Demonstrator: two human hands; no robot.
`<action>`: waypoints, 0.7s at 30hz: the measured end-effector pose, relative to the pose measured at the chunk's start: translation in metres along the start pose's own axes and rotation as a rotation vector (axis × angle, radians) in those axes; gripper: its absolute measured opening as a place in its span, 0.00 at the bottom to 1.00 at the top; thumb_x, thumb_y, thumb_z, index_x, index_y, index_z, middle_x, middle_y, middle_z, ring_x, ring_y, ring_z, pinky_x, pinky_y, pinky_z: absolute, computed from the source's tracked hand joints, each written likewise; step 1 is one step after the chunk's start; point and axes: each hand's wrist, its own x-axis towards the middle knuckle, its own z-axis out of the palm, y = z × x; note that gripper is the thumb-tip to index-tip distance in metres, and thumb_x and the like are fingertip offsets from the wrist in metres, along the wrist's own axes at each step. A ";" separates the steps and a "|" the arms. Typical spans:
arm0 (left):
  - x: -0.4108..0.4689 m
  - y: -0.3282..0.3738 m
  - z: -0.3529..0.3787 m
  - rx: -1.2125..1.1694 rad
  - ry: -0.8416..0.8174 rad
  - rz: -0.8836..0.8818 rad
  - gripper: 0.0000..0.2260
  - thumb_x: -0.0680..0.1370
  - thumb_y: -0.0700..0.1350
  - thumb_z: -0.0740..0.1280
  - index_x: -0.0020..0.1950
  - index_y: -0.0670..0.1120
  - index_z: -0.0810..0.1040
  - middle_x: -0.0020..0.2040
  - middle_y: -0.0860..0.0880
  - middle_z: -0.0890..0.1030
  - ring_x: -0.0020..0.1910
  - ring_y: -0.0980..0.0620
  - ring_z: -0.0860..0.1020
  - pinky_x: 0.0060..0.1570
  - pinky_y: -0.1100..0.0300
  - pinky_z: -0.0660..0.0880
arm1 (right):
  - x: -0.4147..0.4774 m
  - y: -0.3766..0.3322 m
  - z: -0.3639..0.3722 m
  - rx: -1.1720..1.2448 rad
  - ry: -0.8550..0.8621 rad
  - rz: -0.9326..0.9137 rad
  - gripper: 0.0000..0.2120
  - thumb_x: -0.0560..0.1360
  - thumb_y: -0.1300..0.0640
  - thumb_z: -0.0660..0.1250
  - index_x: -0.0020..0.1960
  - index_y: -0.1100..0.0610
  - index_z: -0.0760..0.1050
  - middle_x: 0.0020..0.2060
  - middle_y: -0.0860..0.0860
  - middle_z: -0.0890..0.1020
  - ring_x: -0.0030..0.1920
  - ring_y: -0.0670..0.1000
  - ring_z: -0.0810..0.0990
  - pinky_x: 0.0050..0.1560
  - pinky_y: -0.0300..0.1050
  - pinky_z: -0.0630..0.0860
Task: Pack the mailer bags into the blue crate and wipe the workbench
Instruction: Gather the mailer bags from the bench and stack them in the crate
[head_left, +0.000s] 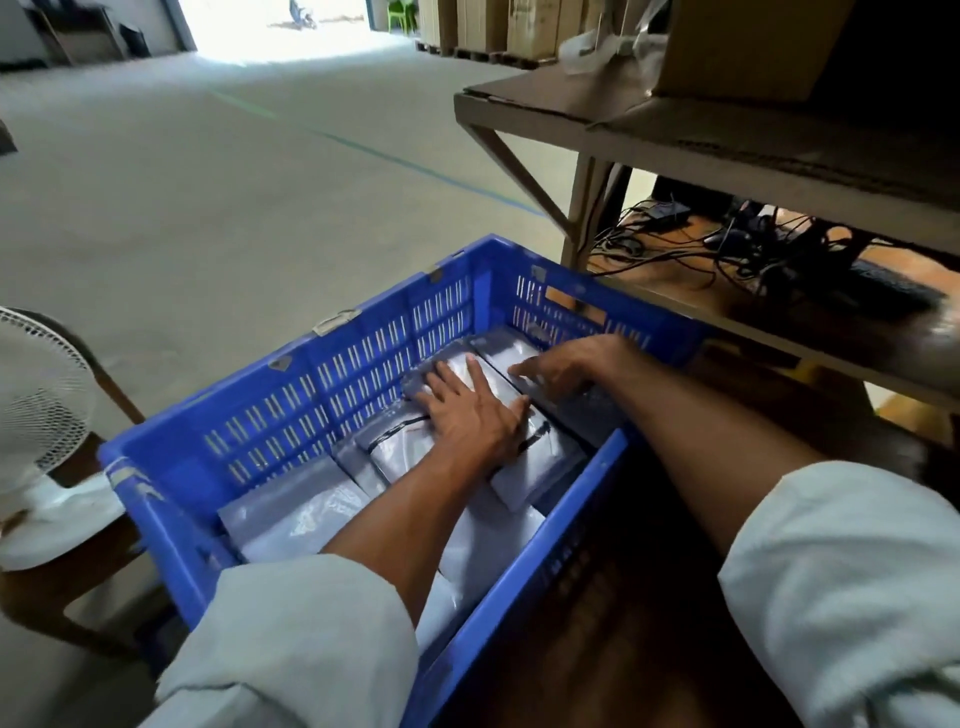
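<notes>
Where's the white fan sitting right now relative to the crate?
In the head view the white fan is at the far left edge, just outside the left wall of the blue crate, its base on a brown wooden seat.

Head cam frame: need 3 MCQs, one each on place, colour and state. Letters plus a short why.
1. Where do the mailer bags lie?
A. on the floor
B. inside the crate
C. on a chair

2. What colour is the crate?
A. red
B. green
C. blue

3. What is the left hand doing?
A. lying flat on a bag, fingers straight
B. gripping the crate rim
C. hanging outside the crate

Key:
1 B, the bags cover the crate's bottom.
2 C, its slotted walls are blue.
3 A, its spread fingers press on a bag.
</notes>
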 end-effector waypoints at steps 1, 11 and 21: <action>-0.003 0.003 -0.004 -0.004 0.001 0.009 0.43 0.81 0.70 0.50 0.83 0.42 0.41 0.80 0.30 0.40 0.80 0.31 0.42 0.77 0.35 0.43 | -0.013 -0.001 -0.001 0.038 0.089 -0.027 0.29 0.80 0.59 0.62 0.78 0.46 0.61 0.73 0.56 0.70 0.67 0.59 0.74 0.60 0.52 0.73; -0.128 0.088 -0.078 -0.134 0.398 0.599 0.25 0.81 0.57 0.63 0.74 0.47 0.68 0.70 0.41 0.73 0.68 0.37 0.70 0.65 0.42 0.68 | -0.206 0.066 0.075 0.476 1.065 0.157 0.15 0.75 0.57 0.66 0.61 0.50 0.79 0.55 0.52 0.84 0.55 0.55 0.81 0.54 0.48 0.77; -0.290 0.194 0.090 -0.083 -0.061 0.995 0.20 0.82 0.57 0.62 0.73 0.54 0.67 0.71 0.49 0.72 0.70 0.44 0.70 0.68 0.44 0.67 | -0.423 0.098 0.371 0.809 0.918 0.776 0.15 0.79 0.59 0.65 0.65 0.51 0.79 0.62 0.50 0.82 0.62 0.51 0.79 0.62 0.45 0.75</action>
